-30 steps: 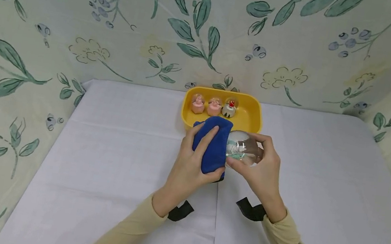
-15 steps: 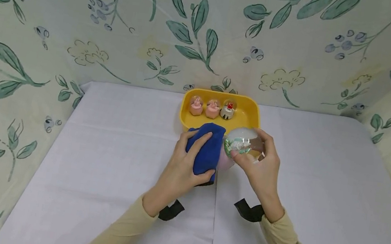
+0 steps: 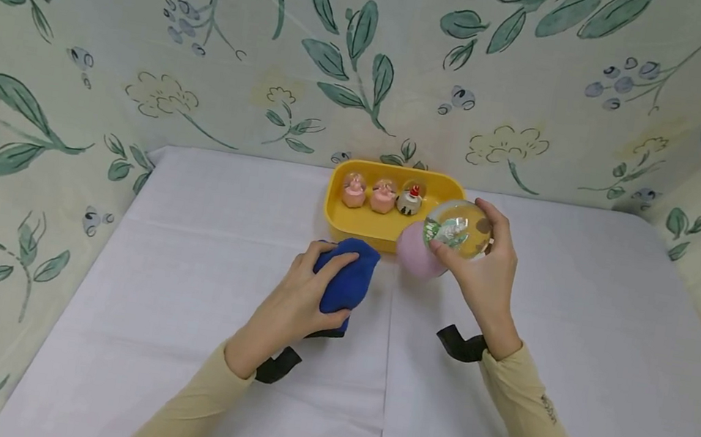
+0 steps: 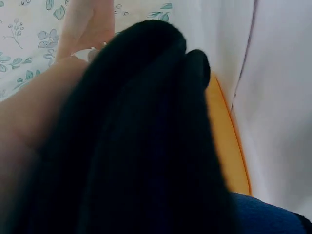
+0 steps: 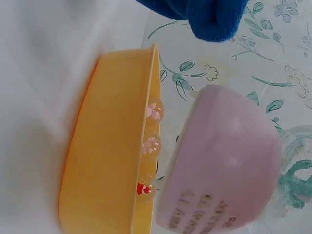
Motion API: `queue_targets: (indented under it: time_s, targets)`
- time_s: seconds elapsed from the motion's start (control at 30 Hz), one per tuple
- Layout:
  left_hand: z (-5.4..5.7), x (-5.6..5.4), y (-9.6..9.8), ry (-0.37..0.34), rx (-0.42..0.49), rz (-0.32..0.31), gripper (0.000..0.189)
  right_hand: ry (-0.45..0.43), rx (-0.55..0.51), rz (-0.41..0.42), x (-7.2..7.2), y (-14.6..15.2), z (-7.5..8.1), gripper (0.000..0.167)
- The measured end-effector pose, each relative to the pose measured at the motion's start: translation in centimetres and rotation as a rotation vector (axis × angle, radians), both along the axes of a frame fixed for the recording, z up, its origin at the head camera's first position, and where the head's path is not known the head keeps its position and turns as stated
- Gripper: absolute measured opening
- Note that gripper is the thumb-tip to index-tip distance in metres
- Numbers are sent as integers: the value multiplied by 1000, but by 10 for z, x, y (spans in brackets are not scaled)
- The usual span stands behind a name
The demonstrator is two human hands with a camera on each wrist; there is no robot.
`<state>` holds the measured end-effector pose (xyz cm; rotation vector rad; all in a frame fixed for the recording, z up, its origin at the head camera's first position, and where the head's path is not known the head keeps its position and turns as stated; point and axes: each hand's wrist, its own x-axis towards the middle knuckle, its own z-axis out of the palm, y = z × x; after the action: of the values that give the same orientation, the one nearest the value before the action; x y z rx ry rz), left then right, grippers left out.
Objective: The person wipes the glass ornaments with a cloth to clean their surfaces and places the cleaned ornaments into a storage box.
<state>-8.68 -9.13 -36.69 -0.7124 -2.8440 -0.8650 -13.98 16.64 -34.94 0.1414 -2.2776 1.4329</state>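
A snow globe with a clear dome and a pink base is in my right hand, thumb and fingers gripping the dome. It is tilted, its base pointing left, and overlaps the tray's front right corner in the head view. Raised lettering shows on the pink base in the right wrist view. My left hand grips a folded blue cloth, lower and to the left, apart from the globe. In the left wrist view dark folds of the cloth hide most of the scene.
A yellow tray stands at the back of the white-covered table. Along its left and middle sit three small domed figures, a pink one, another pink one and a white one with a red top. Behind hangs a leaf-patterned curtain.
My left hand has drawn the blue cloth off the globe, moving left and toward me. My right hand has lifted the globe away and turned it, bringing its pink base into sight.
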Motion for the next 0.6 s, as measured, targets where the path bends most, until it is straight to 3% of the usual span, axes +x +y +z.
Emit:
queue_targets:
  time_s: [0.23,0.6]
  targets:
    - [-10,1,-9,-55,-56,-17,76,20,18,-30,-20,4,3,76]
    - [-42,-5,-12,-8,-155,-69,79,11,11,-54,-40,6,1,76]
